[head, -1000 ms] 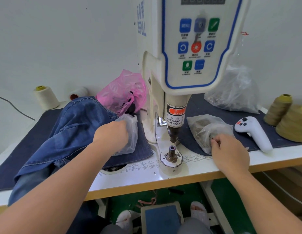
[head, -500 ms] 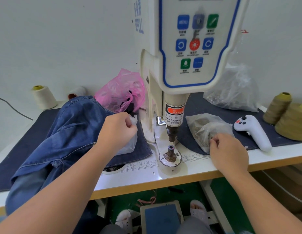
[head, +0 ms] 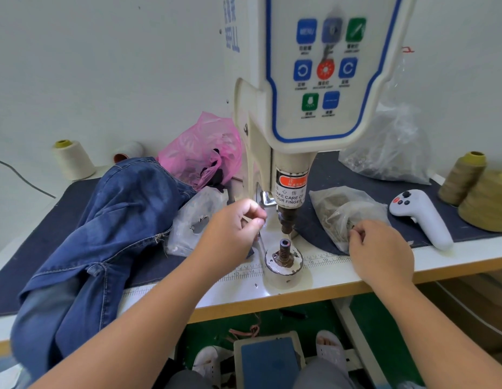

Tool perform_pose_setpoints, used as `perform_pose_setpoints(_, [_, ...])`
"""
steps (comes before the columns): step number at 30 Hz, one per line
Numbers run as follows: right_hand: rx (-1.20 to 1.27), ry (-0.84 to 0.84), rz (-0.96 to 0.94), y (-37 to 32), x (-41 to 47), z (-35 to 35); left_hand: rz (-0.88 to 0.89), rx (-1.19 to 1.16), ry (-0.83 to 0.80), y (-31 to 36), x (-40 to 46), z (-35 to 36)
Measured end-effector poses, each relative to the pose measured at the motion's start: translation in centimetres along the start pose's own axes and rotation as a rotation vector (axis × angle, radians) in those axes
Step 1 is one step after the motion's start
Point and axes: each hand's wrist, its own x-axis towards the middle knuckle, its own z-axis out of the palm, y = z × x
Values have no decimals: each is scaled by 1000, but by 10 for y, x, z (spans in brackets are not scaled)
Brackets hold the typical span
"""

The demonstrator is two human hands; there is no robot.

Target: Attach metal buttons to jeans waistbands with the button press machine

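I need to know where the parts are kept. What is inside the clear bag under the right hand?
The clear bag holds a brownish mass, probably small metal parts, too blurred to identify. The right hand pinches at its edge and covers that corner.

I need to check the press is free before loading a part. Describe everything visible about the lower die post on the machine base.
The lower die post is a short dark metal cylinder with a ribbed or spring-like shaft and a hollow top. It stands upright on a worn round metal base set in the white tabletop, directly below the upper punch. Nothing sits on it; neither hand touches it.
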Motion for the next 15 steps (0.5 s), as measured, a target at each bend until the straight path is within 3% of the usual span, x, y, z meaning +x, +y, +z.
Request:
perform_pose_setpoints(9, [-8,-7,2,-1,-1,-1,19,-82,-122,10,-13,6])
perform_pose_setpoints(15, [-1,-12,-1,-1,-1,-2,36,-92,-89,12,-13,8])
